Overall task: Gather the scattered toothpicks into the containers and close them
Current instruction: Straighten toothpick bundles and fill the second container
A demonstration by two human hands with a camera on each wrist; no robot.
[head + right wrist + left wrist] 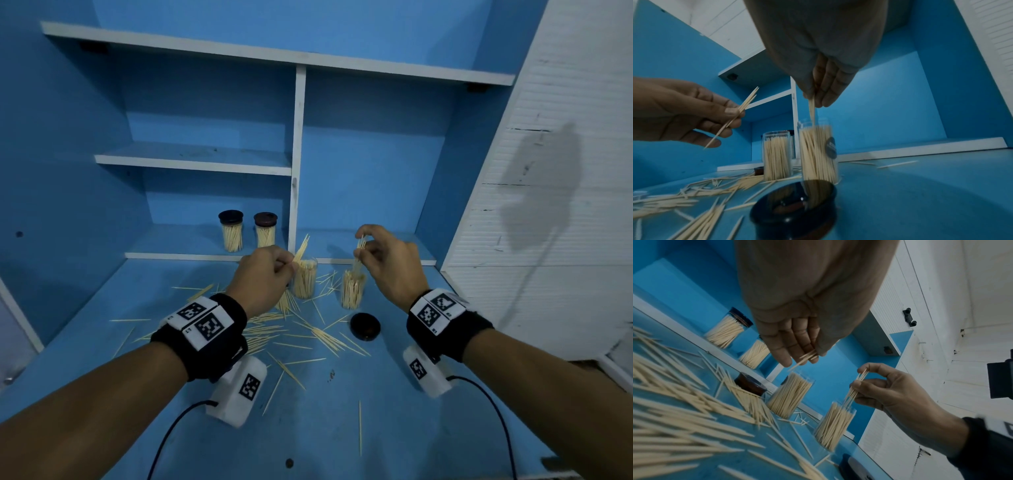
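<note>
Mid-gather, loading step. Left hand (265,274) pinching a small bunch of pale wooden toothpicks (301,248) between thumb and curled fingers (797,344), held tilted just above the left clear cylindrical container (305,279), already near full. Right hand (387,257) pinching another thin bundle (811,108) upright, lower tips entering the mouth of the right clear cylindrical container (353,289), also well stocked. Both open containers standing upright on the blue worktop (394,428), near each other. Many loose toothpicks (270,334) scattered flat across the worktop in front of and left of them. One dark round lid (365,326) lying just in front of the right container; a second dark lid (750,383) beside the left one. Two capped full jars (231,231) on the low shelf behind, likely done. Next, probably: release both bundles point-down so none bridge the rims, sweep up the rest, then cap. Risk: nudging a container over.
</note>
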